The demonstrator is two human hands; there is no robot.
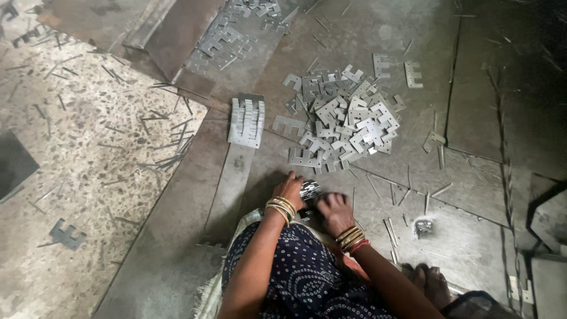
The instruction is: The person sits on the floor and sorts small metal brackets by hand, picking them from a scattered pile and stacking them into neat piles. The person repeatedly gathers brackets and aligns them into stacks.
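Observation:
My left hand (289, 189) and my right hand (334, 211) are together low in the middle of the view, both closed around a small bundle of flat notched metal plates (309, 189) held just above the steel floor sheet. Gold bangles ring both wrists. A loose heap of the same grey notched plates (342, 121) lies just beyond the hands. To the left of the heap stands a neat aligned stack of plates (247, 122). My knees in dark dotted cloth fill the bottom of the view.
More notched plates (227, 41) lie scattered on a steel sheet at the top. Thin metal strips (165, 139) litter the speckled stone floor at left, with one loose plate (66, 234). A bare foot (428, 283) shows at bottom right.

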